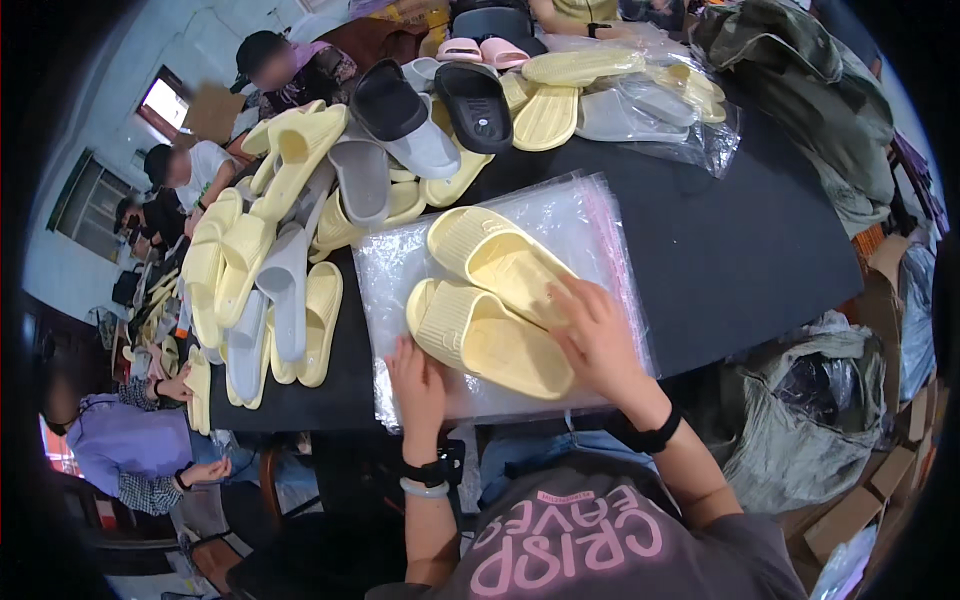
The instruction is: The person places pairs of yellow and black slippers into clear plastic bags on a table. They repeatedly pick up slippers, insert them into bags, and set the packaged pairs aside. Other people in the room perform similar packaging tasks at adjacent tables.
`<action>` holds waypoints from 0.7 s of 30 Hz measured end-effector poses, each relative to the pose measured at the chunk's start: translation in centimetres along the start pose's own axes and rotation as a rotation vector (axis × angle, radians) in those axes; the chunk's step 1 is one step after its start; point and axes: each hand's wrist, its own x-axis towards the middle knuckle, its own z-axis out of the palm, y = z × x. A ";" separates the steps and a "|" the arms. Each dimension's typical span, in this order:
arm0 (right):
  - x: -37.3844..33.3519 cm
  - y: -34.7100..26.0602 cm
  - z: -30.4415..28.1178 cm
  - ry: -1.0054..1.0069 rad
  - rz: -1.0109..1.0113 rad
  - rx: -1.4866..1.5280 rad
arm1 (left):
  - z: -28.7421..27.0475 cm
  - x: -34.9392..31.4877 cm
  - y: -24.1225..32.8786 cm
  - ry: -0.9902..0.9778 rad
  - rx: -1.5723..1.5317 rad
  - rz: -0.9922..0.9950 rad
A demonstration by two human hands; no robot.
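Note:
Two pale yellow slide slippers lie side by side, toes to the left: the far slipper [490,255] and the near slipper [490,340]. They rest on a stack of clear plastic bags [388,275] at the table's front edge. My right hand [595,335] touches their heel ends, fingers spread over the far one and thumb by the near one. Flat on the bags, close to the near slipper's toe, is my left hand [415,390]; its fingers are stretched out and it holds nothing.
Yellow and grey slippers [285,280] are heaped along the left of the black table [740,240]. Bagged slippers [640,105] lie at the back. A large open sack [800,400] with plastic inside stands at the right. A co-worker's hand [178,385] touches a slipper at far left.

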 end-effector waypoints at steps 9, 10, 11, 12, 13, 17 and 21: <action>-3.6 3.2 1.2 0.011 0.212 0.226 | -5.1 1.4 12.4 -0.172 -0.356 0.202; -3.5 3.2 1.1 0.038 0.237 0.278 | -4.3 1.8 13.4 -0.169 -0.245 0.255; -3.4 3.1 1.1 0.062 0.260 0.330 | -3.4 2.2 14.3 -0.165 -0.134 0.304; -3.3 3.0 1.2 0.036 0.236 0.272 | -2.8 2.7 15.0 -0.162 -0.012 0.344; -3.4 3.2 1.1 0.013 0.206 0.209 | -2.2 3.3 15.1 -0.116 0.082 0.373; -3.5 3.5 1.5 0.094 0.157 0.256 | 0.0 5.3 13.6 -0.069 0.307 0.316; -4.2 3.8 1.1 0.156 0.159 0.337 | 0.7 6.5 13.0 -0.050 0.240 0.249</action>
